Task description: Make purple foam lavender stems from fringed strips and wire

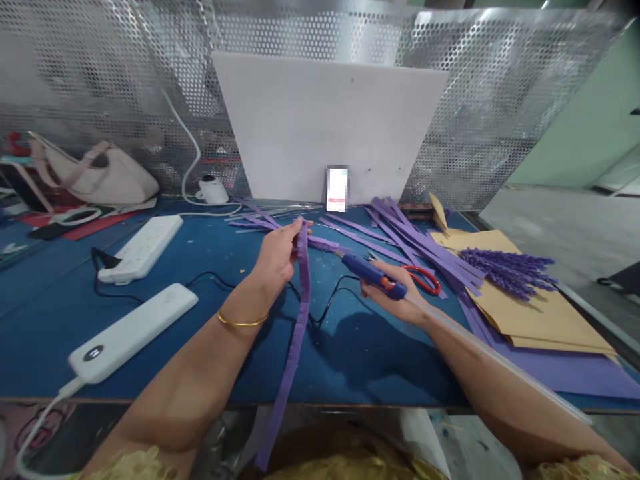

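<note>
Faced a blue-covered table (215, 333), fenced at the back by a perforated metal screen (100, 80) with a white board (325, 120) propped against it. Found a pale handbag (100, 177) at the far left, by the screen. Nearer, noted a white power strip (143, 248) and, closer to the table's front edge, a white power bank (133, 331) with a cable plugged in. Pinched a purple fringed strip (300, 313) near its upper end in the left hand (277, 253) — fingers clamped shut on it above the middle of the table, the rest of the strip hanging down past the front edge. Wore a thin gold bangle (241, 322) on that wrist. Spotted a phone (337, 189) standing at the foot of the board, behind the hands. Gripped a blue glue gun (373, 273) in the right hand (395, 300), wrapped tight round its handle, nozzle aimed left toward the strip but short of it. Saw red-handled scissors (425, 280) on the table just behind that hand. Further right, noted loose purple strips (415, 240) fanned out — then a bunch of purple sprigs (505, 270) lying on brown paper (540, 313), over a purple sheet (565, 370).
</note>
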The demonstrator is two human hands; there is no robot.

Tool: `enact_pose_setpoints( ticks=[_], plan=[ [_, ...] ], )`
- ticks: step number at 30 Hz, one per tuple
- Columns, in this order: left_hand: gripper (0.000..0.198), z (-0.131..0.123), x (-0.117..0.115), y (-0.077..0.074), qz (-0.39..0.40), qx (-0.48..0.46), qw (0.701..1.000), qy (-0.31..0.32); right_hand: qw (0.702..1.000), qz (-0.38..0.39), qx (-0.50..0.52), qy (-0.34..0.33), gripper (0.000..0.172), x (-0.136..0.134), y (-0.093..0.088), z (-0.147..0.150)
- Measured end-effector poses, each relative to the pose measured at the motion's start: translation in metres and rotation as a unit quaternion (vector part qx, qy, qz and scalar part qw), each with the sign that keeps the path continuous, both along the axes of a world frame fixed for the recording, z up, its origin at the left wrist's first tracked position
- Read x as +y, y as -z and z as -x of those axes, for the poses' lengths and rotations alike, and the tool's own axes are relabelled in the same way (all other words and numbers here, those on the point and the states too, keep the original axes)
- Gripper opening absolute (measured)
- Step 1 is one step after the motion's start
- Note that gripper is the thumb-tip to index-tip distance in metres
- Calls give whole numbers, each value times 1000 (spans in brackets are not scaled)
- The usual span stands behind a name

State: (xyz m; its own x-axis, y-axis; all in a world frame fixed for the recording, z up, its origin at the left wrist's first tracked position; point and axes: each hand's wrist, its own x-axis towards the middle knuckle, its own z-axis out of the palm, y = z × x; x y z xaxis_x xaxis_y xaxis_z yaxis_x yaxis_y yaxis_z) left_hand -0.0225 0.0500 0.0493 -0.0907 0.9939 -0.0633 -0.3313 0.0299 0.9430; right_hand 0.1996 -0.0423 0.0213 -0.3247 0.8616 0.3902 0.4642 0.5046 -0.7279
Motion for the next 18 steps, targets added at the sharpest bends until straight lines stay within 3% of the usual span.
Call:
enact_pose_setpoints(
  ticks=[5,11,18],
  plan=[
    [37,-9,-8,6,-6,2,999,36,977,61,204,-10,24,-7,3,9],
    [35,-23,-26,9,-3,3,995,104,993,-50,100,40,16,-17,-1,14],
    [33,-26,-36,6,-23,40,992,120,993,-70,55,70,20,-17,0,16]
  ],
)
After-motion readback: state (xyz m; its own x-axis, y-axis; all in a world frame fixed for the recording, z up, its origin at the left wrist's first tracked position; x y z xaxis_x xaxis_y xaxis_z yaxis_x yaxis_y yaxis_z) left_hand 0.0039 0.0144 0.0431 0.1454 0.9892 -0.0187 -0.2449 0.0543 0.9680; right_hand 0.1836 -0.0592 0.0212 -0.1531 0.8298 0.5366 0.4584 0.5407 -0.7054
